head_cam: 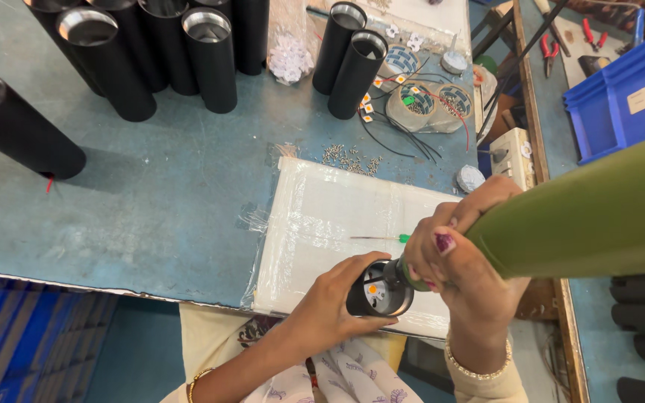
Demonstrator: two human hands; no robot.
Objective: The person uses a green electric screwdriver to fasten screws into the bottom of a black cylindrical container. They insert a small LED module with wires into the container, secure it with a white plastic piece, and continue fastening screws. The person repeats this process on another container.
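Head view: left hand gripping black tube, right hand clasping green tool, white padded sheet beneath.

A green tube and black cylinders sit over a blue-grey table with a white pad.

You get bright, even overhead light across the blue worktable. Upright black tubes throw short soft shadows on it, their metal rims glaring. Beside it, the green tool looms soft-focused; straight edges bow near the corners.
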